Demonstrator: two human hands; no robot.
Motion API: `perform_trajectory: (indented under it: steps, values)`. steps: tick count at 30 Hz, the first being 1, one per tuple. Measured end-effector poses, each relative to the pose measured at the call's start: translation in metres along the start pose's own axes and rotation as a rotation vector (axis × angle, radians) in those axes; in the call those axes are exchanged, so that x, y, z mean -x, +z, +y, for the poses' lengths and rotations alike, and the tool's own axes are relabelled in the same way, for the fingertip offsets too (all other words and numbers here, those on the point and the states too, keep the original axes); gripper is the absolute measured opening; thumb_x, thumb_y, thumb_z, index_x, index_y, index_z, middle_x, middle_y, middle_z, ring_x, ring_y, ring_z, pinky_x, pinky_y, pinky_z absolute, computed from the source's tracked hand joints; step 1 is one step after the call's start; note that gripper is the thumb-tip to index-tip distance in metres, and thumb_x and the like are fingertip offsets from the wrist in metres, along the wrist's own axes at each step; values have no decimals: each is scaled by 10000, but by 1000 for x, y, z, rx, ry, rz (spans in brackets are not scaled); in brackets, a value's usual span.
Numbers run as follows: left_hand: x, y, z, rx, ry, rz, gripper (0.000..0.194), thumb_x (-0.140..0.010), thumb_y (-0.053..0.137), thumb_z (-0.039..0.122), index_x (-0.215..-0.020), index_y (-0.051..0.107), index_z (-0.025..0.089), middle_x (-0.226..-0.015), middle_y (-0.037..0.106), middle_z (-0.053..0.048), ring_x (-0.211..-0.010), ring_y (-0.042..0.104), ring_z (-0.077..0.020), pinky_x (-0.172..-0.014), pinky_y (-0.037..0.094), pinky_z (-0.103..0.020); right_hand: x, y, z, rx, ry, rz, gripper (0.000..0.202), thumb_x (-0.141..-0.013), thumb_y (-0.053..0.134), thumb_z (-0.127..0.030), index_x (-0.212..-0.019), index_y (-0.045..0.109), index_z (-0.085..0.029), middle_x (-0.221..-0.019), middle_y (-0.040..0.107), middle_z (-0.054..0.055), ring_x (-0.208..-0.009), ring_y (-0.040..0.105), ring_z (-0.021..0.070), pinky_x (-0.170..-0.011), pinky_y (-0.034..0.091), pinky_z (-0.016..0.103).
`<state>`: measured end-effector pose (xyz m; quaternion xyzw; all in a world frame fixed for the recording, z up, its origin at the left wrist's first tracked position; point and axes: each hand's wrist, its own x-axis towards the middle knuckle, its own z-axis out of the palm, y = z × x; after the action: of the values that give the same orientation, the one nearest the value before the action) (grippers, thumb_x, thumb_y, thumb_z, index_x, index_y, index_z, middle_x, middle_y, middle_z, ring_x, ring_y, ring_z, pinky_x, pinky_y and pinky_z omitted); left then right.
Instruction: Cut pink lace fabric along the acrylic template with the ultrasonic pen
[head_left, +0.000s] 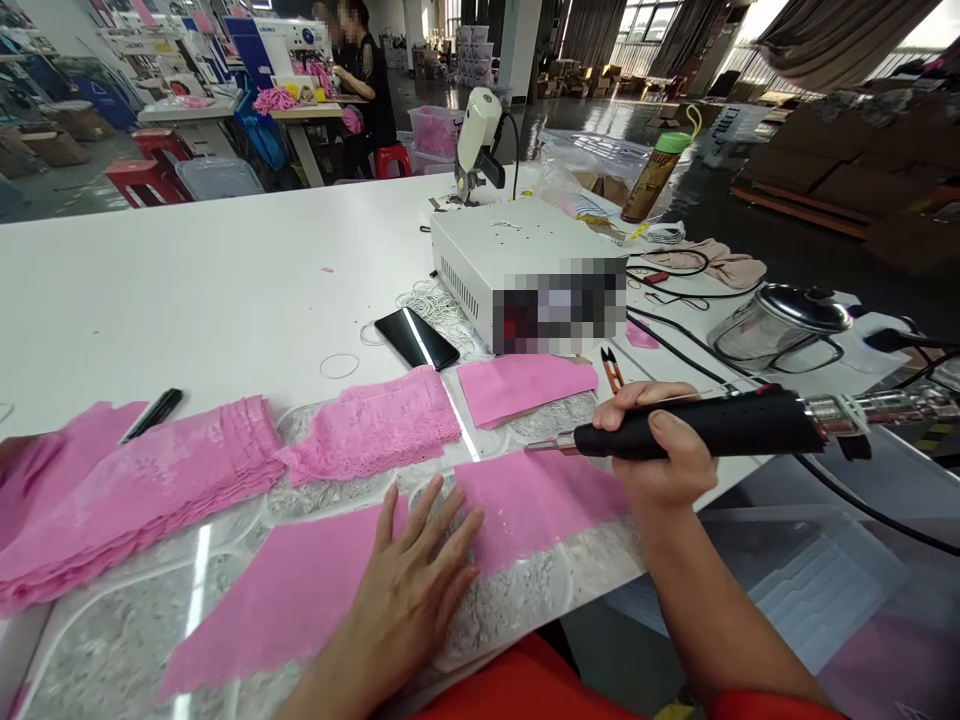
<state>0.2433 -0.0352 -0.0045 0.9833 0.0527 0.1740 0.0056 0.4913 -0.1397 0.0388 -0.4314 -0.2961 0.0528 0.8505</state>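
My right hand [667, 450] is wrapped round a black handheld tool [720, 424] with a thin metal tip. The tip points left, at the upper edge of a flat pink fabric piece [532, 510] with small shiny specks; I cannot tell whether it touches. My left hand [424, 575] lies open with fingers spread, between that piece and another cut pink piece [292, 590] partly under it. Beyond the hands lie a stack of pink lace pieces [375, 425] and a smooth pink stack [525, 388]. A larger pink lace stack [142, 485] lies to the left.
A grey-white control box [525, 245] stands behind, with a phone [417, 338] beside it. Orange-handled thread snips [611, 370] and a glass pot [780, 325] are at right. Black cables [667, 345] cross there. A person's hand [11, 450] shows at the far left edge.
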Motion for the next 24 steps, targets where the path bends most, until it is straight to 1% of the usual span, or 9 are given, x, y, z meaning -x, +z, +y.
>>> perform_trajectory:
  steps: [4, 13, 15, 18, 20, 24]
  values:
    - [1, 1, 0, -9, 2, -14, 441, -950, 477, 211, -1391, 480, 212, -1428, 506, -44, -1445, 244, -266, -1189, -24, -526, 1, 1, 1, -15, 6, -20, 85, -679, 568, -205, -749, 615, -194, -682, 602, -4, -499, 559, 118, -486, 493, 282]
    - [1, 3, -2, -26, 7, -4, 441, -959, 459, 231, -1400, 470, 214, -1426, 511, -44, -1435, 272, -263, -1190, -17, -531, 1, 3, 1, 28, 16, -29, 58, -684, 588, -221, -736, 594, -195, -689, 601, -9, -512, 565, 122, -501, 493, 293]
    - [2, 3, -2, -27, 12, 1, 442, -956, 460, 227, -1398, 473, 218, -1421, 516, -46, -1434, 278, -260, -1191, -13, -527, -3, 0, -1, 31, -10, 13, 67, -673, 568, -220, -730, 590, -194, -677, 590, -11, -498, 549, 118, -487, 488, 292]
    - [1, 2, -3, -30, 24, 12, 446, -948, 462, 220, -1393, 479, 223, -1419, 519, -42, -1433, 281, -255, -1193, -14, -518, -10, -10, -7, 49, -73, 129, 68, -663, 541, -222, -710, 577, -188, -656, 571, -13, -482, 529, 111, -478, 474, 285]
    - [1, 2, -4, -33, 30, 27, 437, -945, 457, 217, -1380, 495, 223, -1415, 523, -36, -1433, 281, -252, -1195, -15, -512, -13, -17, -11, 66, -85, 189, 64, -656, 546, -225, -700, 573, -187, -643, 568, -14, -481, 531, 113, -482, 464, 282]
    - [-1, 2, -5, -29, 49, 49, 421, -934, 464, 200, -1350, 527, 209, -1411, 527, -30, -1436, 276, -242, -1201, -10, -490, -13, -24, -11, 80, -79, 232, 71, -639, 558, -232, -694, 578, -191, -632, 587, -14, -474, 539, 120, -476, 458, 283]
